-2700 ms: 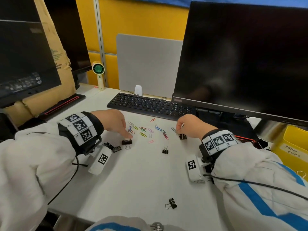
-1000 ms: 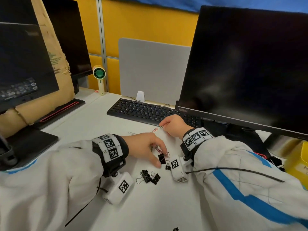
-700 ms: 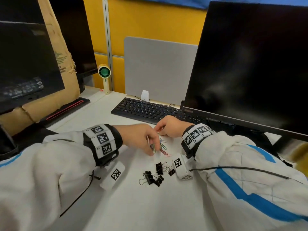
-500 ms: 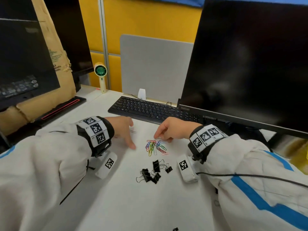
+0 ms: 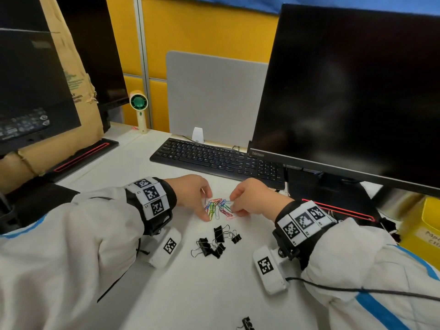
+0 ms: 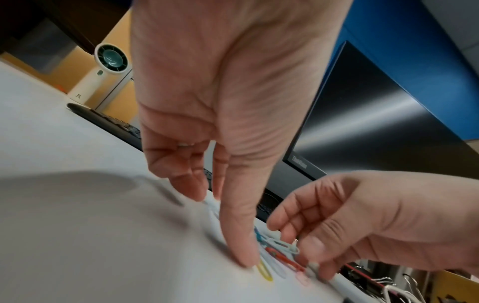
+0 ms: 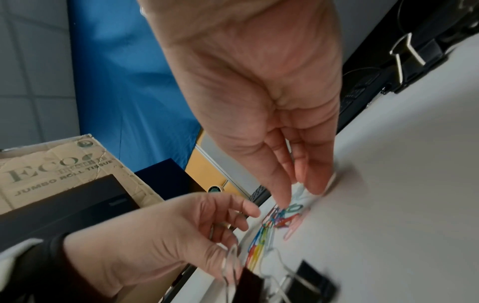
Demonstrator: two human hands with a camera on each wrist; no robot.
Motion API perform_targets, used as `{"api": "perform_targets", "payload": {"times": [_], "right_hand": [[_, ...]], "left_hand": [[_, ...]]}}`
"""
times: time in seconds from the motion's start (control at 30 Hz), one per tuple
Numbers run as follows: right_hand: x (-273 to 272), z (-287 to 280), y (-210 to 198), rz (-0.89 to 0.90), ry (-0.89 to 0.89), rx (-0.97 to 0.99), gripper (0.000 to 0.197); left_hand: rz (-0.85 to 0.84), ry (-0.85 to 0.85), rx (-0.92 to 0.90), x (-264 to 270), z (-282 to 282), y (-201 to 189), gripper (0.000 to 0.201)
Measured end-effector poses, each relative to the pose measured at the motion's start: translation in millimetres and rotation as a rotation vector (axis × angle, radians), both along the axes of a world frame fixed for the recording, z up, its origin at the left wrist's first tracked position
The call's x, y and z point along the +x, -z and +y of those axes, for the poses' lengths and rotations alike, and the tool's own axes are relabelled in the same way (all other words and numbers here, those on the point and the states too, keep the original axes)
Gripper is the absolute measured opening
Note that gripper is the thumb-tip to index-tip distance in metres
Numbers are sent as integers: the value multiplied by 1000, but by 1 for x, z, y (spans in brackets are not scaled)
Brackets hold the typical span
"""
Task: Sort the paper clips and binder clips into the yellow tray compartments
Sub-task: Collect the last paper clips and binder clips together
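Observation:
Several coloured paper clips (image 5: 217, 208) lie in a tight heap on the white desk, also seen in the wrist views (image 6: 277, 252) (image 7: 269, 231). My left hand (image 5: 202, 206) stands on the heap's left edge, one straight fingertip (image 6: 246, 258) pressed on the desk beside a yellow clip. My right hand (image 5: 234, 203) flanks the heap's right edge, its index tip (image 7: 282, 202) touching the clips and its thumb on the desk. A cluster of black binder clips (image 5: 215, 242) lies just nearer me. The yellow tray (image 5: 426, 222) shows at the far right edge.
A black keyboard (image 5: 219, 160) lies right behind the hands, under the big monitor (image 5: 352, 91), whose base sits to the right. One more binder clip (image 5: 246, 323) lies near the desk's front edge. A small fan (image 5: 139, 108) and a cardboard box stand at the left.
The scattered clips have been swept into two heaps. In the last half second my left hand slid right to the paper clip heap, which is now packed tighter between both hands.

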State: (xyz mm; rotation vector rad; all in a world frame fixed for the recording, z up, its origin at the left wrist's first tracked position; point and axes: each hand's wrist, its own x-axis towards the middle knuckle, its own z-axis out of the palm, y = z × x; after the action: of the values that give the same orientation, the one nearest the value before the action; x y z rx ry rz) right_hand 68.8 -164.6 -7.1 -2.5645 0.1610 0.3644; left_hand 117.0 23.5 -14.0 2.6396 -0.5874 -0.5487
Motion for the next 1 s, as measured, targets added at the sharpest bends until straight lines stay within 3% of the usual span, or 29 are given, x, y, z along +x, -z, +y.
{"api": "perform_targets", "payload": {"times": [0.13,0.23,0.57,0.8,0.93,1.0], "right_hand": [[-9,-16,-3,74,22,-14,72],[-13,-17,0,71,25,-38,86],[-2,17,11,-84,31,142,66],[4,29,19,-159,23,112,39],[9,35,16,-151,21,-1,34],[9,40,13,-140,31,-70,19]], "left_hand": [[-36,-94,33,2,17,-4,80],[-7,-99,6,3,17,-4,70],[48,-131,-191,-6,-18,6,32],[202,-350,-386,-11,-18,7,35],[375,-488,-578,-17,-19,1,7],[453,-533,-670,-20,-21,-1,9]]}}
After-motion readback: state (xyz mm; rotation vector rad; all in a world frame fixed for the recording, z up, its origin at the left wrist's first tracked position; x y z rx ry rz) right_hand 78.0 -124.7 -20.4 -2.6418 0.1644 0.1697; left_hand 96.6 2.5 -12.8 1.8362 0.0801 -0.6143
